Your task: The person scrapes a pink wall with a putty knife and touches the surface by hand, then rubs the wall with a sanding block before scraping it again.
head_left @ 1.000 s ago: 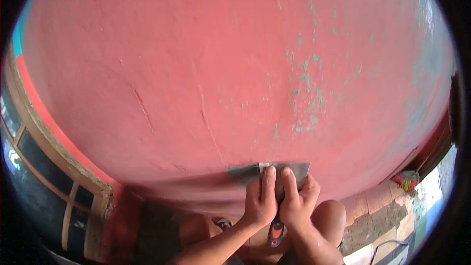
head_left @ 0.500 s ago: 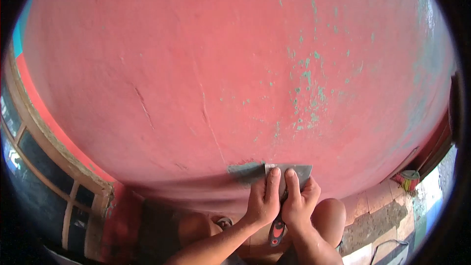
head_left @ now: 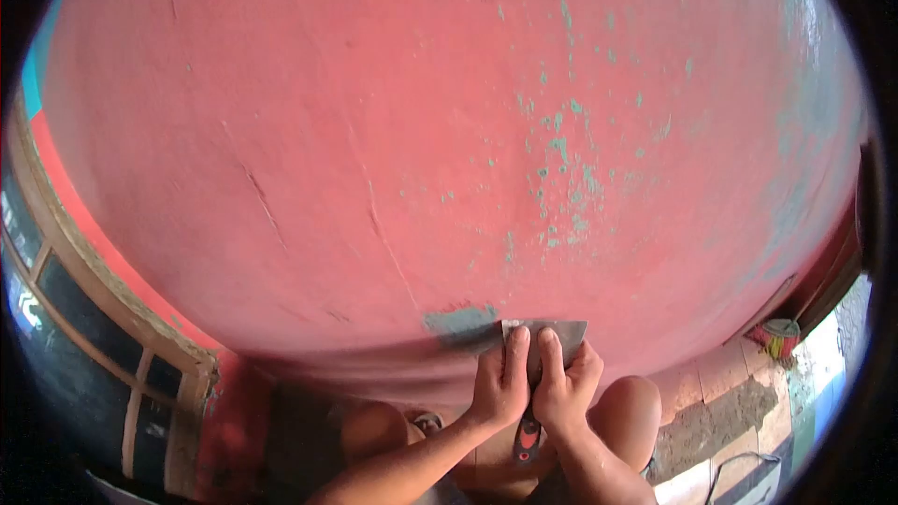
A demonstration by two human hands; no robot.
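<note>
You have a wide putty knife [head_left: 571, 330] low on the red wall [head_left: 421, 84], its straight edge toward 12 o'clock and its handle [head_left: 528, 437] toward 6. Your left hand [head_left: 502, 382] and right hand [head_left: 564, 391] are both closed on it, thumbs side by side flat on the blade; the fingers behind it are mostly hidden.

Taking the blade as the clock's centre, a grey-green patch [head_left: 461, 320] with a ragged upper edge lies just beside it at 9 o'clock. Small green flecks [head_left: 558, 145] are scattered up toward 12, and a raised crack [head_left: 376, 210] runs down the paint around 10. Farther out, the window [head_left: 89, 304] is at 9 and a broom's bristles [head_left: 778, 339] are near 3. Your knee [head_left: 629, 416] is close to your right hand, around 4 to 5.

The step in hand looks like scraping the paint at the patch's right side. The edge seems to be against the wall, though from this steep angle you can't be sure it touches all along. The next move calls for the full edge seated evenly at a shallow angle, with matched thumb pressure, so that a corner doesn't gouge the surface. Leave your right hand room to pass your knee.
</note>
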